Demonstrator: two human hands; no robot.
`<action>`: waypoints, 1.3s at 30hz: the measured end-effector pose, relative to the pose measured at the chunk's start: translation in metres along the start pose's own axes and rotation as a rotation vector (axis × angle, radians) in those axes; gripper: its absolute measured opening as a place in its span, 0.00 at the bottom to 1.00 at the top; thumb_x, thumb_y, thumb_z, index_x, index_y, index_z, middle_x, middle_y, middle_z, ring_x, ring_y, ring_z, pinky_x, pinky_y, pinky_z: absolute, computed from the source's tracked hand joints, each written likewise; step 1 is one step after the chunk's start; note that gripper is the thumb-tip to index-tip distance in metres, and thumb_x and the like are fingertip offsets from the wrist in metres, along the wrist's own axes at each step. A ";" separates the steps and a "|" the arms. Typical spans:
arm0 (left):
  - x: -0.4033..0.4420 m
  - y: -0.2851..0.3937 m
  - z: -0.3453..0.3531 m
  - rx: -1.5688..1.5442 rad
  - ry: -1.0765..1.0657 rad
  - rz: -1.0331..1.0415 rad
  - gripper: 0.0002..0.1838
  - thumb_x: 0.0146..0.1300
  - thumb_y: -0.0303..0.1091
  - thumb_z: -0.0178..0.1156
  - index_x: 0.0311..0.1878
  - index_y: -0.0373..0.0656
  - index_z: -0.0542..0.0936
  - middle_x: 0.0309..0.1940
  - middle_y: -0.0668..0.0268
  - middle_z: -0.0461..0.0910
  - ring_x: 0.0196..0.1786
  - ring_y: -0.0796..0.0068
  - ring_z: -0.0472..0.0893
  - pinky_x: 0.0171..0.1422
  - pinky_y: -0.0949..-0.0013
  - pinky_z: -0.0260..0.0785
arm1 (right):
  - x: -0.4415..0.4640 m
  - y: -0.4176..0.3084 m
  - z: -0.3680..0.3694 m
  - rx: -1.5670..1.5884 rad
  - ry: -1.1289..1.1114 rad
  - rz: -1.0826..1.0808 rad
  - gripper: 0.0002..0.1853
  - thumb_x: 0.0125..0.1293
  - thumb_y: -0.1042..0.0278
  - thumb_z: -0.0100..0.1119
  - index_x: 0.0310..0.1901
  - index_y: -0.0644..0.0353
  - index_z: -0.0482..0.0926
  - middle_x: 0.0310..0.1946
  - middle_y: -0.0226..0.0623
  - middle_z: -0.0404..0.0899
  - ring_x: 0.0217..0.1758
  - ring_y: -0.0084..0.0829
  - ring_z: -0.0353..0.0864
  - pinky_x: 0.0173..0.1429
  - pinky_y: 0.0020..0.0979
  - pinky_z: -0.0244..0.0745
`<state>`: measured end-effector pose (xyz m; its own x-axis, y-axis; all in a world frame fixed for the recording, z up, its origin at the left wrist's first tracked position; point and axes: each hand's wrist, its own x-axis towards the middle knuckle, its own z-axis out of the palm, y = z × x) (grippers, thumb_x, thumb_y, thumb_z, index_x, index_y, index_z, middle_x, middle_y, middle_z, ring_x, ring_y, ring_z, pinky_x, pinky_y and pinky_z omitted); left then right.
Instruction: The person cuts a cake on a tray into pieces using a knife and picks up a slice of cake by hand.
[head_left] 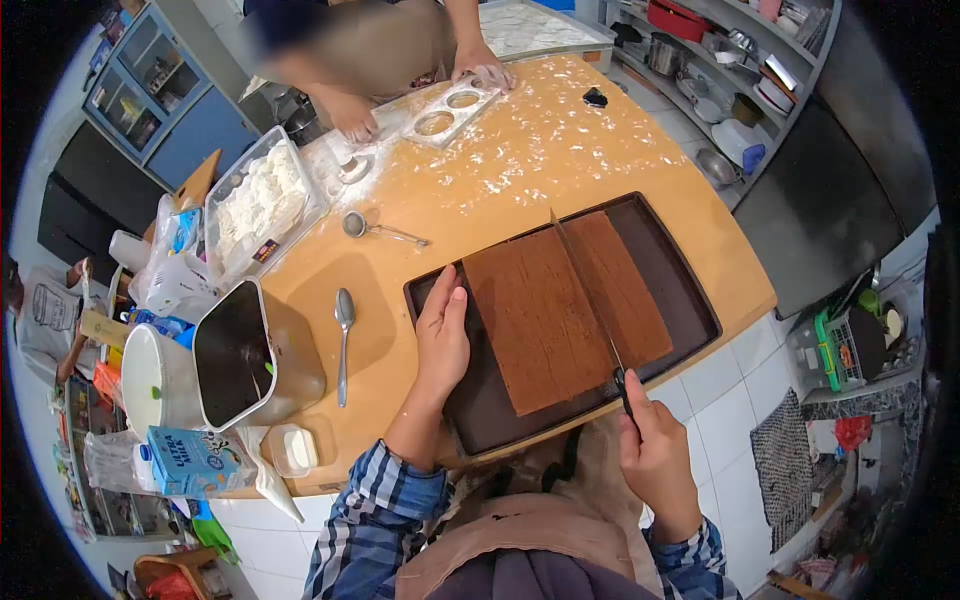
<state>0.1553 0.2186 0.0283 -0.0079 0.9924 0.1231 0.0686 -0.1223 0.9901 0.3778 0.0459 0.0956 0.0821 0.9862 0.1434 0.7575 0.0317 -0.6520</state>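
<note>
A flat brown sheet of cake lies on a dark baking tray at the table's front edge. My right hand is wrapped round the black handle of a long knife. Its blade runs from front to back over the cake, right of the middle; I cannot tell how deep it sits. My left hand is open, its fingers stretched along the cake's left side over the tray rim. Whether it touches the cake is hard to tell.
Across the table, a co-worker's hands rest by a floured mould with round holes. To the left are a spoon, a small strainer, a flour tub, a metal container and a milk carton.
</note>
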 end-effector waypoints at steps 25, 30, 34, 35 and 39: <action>-0.004 -0.001 0.001 0.070 -0.029 -0.002 0.27 0.73 0.40 0.49 0.67 0.30 0.64 0.68 0.50 0.65 0.70 0.63 0.64 0.73 0.67 0.54 | -0.002 0.002 -0.003 -0.009 0.001 -0.027 0.29 0.60 0.79 0.56 0.65 0.62 0.67 0.31 0.54 0.74 0.26 0.52 0.77 0.28 0.44 0.74; -0.009 0.010 0.003 0.081 -0.040 -0.007 0.27 0.73 0.40 0.49 0.68 0.29 0.63 0.68 0.49 0.64 0.71 0.62 0.64 0.73 0.66 0.53 | -0.003 0.000 -0.003 0.000 0.016 -0.030 0.28 0.61 0.78 0.55 0.65 0.62 0.66 0.32 0.55 0.73 0.26 0.53 0.76 0.28 0.45 0.73; -0.009 0.013 0.003 0.100 -0.030 0.016 0.28 0.73 0.38 0.48 0.69 0.29 0.60 0.70 0.48 0.61 0.72 0.59 0.61 0.74 0.65 0.51 | -0.005 -0.001 -0.003 0.002 0.001 -0.022 0.28 0.61 0.77 0.55 0.65 0.62 0.66 0.31 0.55 0.73 0.26 0.54 0.76 0.29 0.46 0.73; -0.009 0.014 0.003 0.138 -0.016 0.061 0.28 0.73 0.37 0.48 0.69 0.29 0.60 0.70 0.48 0.60 0.73 0.59 0.60 0.75 0.64 0.51 | -0.006 -0.001 -0.003 0.009 0.006 -0.025 0.29 0.61 0.77 0.55 0.65 0.62 0.66 0.31 0.55 0.73 0.27 0.54 0.76 0.30 0.46 0.73; -0.012 0.023 -0.003 0.321 0.051 0.229 0.28 0.71 0.33 0.49 0.70 0.29 0.58 0.72 0.46 0.56 0.74 0.57 0.57 0.76 0.63 0.47 | -0.006 0.000 -0.003 0.043 0.031 -0.039 0.29 0.61 0.77 0.55 0.66 0.62 0.65 0.30 0.55 0.73 0.27 0.54 0.76 0.30 0.46 0.73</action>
<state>0.1542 0.2042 0.0499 -0.0055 0.9369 0.3497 0.3823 -0.3212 0.8664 0.3793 0.0391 0.0973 0.0736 0.9786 0.1920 0.7321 0.0777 -0.6767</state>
